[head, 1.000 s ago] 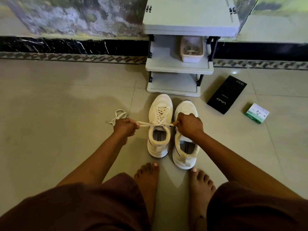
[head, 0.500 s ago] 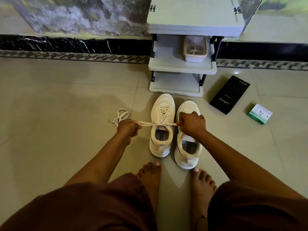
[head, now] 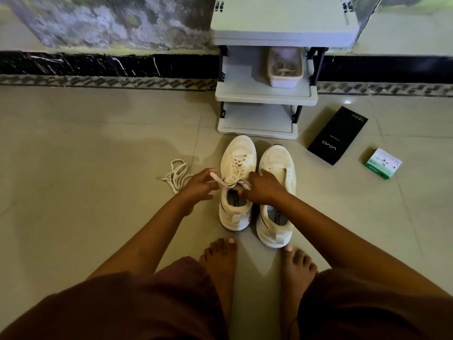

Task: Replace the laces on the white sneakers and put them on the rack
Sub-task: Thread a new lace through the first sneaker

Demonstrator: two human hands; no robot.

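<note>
— How was the grip?
— Both the left hand (head: 199, 184) and right hand (head: 263, 187) pinched lace ends (head: 226, 183) over the left sneaker (head: 236, 182), laced but untied.
— What remained?
— The right sneaker (head: 278, 192) looked unlaced; rack (head: 264, 94) at twelve o'clock, spare lace (head: 175, 175) at nine.

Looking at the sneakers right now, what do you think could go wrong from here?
The lace ends held between the left hand and right hand look slack, so the knot on the left sneaker may sit loose. The right sneaker shows no lace; the loose lace on the floor could tangle or get stepped on.
</note>
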